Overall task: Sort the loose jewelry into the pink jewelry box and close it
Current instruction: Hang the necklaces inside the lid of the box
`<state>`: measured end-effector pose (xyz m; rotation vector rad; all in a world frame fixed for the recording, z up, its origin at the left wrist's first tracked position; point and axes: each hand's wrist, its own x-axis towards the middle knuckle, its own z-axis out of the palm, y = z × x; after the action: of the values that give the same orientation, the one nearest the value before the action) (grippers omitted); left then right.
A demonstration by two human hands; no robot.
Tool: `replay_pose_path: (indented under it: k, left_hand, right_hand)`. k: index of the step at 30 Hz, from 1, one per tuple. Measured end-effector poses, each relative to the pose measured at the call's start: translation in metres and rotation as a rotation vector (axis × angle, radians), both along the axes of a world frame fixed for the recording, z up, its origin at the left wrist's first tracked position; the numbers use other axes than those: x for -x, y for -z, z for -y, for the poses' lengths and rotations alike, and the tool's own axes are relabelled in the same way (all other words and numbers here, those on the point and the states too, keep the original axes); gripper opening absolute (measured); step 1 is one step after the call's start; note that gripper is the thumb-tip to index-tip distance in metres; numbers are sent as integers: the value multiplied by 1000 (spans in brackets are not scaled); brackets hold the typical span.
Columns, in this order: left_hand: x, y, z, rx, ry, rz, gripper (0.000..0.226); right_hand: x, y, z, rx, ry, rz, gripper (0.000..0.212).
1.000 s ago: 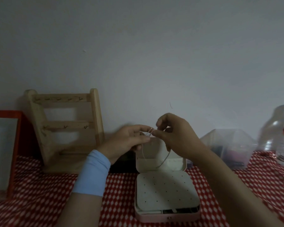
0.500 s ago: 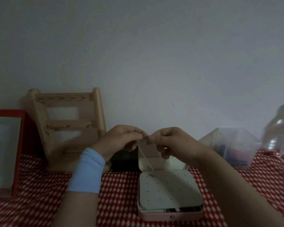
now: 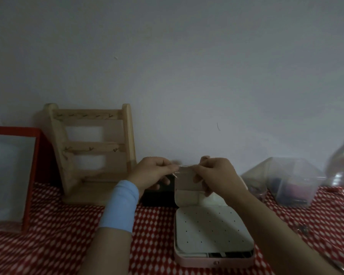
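Above box (image 3: 195,262) — hands (image 3: 151,172) (image 3: 216,175) pinch chain (image 3: 185,165).

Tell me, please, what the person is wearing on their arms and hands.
A wide light-blue band wraps the wrist behind the left hand; the forearm below it is bare. The right hand and right forearm are bare: no sleeve, glove or watch shows. The picture is too dim to tell whether any rings are worn.

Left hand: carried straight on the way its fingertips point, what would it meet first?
Likely the right hand: its fingertips face the left hand across the short thin chain both pinch. One view cannot confirm depth.
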<state>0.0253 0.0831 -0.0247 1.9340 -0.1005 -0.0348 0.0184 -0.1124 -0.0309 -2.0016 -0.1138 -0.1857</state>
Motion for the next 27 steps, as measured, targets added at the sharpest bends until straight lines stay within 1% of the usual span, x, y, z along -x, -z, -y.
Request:
replay_pose_path:
  k: [2,4,7,9,13,15,18,20,24,27]
  left_hand:
    - [-2,3,3,-77,-44,15,16]
    - [-5,4,8,-132,-77,32,16]
    - [-9,6,11,-172,-132,51,22]
    - [-11,6,14,-234,-165,78,29]
    - [-9,5,21,-371,-247,182,41]
    - [-10,5,24,-430,-270,225,41]
    - [-11,4,26,-515,-259,150,42]
    - [-11,3,26,-562,-233,74,43]
    - [-12,4,24,-612,-170,-22,51]
    - [-12,3,23,-617,-97,-64,44]
  right_hand:
    - [-1,2,-2,119,60,28,26]
    - [-1,4,-5,172,110,42,27]
    - [0,8,-11,189,177,64,28]
    - [1,9,-13,210,210,100,29]
    - [-3,15,-14,223,266,149,32]
    - [-5,18,-15,251,287,172,34]
    - [-7,19,-17,378,280,168,36]
    - [-6,17,-16,496,236,108,34]
    - [-7,7,-15,472,109,-126,30]
    - [-5,-4,-12,527,-22,-320,29]
